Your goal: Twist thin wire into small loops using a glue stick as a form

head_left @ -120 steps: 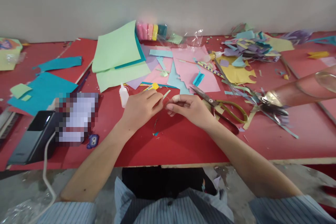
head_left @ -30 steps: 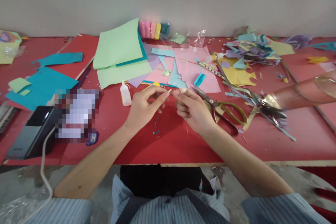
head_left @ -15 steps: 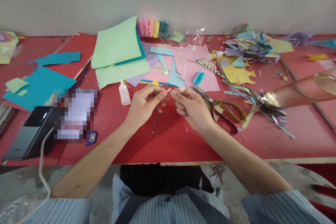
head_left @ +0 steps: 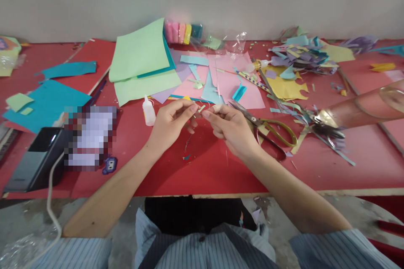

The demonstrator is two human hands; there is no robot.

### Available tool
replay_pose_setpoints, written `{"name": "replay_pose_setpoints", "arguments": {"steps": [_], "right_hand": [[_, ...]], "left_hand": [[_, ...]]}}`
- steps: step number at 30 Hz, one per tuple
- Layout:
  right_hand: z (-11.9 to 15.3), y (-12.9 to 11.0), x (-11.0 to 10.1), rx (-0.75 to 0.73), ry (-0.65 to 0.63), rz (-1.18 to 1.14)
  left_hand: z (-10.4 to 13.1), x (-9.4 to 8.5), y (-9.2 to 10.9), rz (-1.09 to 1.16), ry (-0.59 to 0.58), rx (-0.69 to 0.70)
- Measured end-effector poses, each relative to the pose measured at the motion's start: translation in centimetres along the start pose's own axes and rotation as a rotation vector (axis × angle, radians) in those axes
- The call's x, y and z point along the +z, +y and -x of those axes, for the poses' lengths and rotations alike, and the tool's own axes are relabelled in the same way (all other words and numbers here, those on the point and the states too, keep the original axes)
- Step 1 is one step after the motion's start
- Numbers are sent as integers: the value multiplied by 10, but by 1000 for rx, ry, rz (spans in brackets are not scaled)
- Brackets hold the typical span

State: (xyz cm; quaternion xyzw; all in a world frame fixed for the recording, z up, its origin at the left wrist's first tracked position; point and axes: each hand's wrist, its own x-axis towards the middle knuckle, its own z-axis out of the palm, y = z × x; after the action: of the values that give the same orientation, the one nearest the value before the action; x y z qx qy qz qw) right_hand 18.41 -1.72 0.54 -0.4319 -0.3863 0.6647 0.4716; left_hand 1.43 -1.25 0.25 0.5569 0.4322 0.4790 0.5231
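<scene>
My left hand [head_left: 172, 122] and my right hand [head_left: 232, 126] meet above the middle of the red table, fingertips close together, both pinching. A small pale green paper strip [head_left: 201, 109] sticks out at my right thumb and fingertip. What my left fingers pinch is too small to make out. Below them shows a thin metal chain [head_left: 187, 145]; whether it hangs from the hand or lies on the table, I cannot tell. A fine clear thread passes by my right hand. Scissors [head_left: 261, 124] lie to its right, and a white glue bottle [head_left: 149, 112] stands left of my left hand.
Green paper sheets [head_left: 139, 52] and pink paper [head_left: 252, 92] lie behind my hands. Paper scraps [head_left: 299, 56] are heaped at the back right. A clear tube [head_left: 366, 107] reaches in from the right. A phone [head_left: 91, 136] and a dark box-like device [head_left: 34, 164] are on the left.
My fingertips have drawn slightly apart, and the pale green strip now shows nearer my right fingers. The other things stay where they were.
</scene>
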Motion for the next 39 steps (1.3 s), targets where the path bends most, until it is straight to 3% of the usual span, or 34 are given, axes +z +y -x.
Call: {"name": "replay_pose_setpoints", "arguments": {"steps": [13, 20, 29, 39], "right_hand": [[-2, 2, -3, -12, -21, 60], [1, 7, -5, -20, -124, 148], [-1, -3, -10, 26, -99, 160], [-1, -7, -14, -47, -114, 141]], "left_hand": [[1, 2, 0, -68, 45, 34], [5, 2, 1, -255, 51, 194], [5, 1, -1, -309, 29, 235], [6, 0, 1, -186, 56, 78]]}}
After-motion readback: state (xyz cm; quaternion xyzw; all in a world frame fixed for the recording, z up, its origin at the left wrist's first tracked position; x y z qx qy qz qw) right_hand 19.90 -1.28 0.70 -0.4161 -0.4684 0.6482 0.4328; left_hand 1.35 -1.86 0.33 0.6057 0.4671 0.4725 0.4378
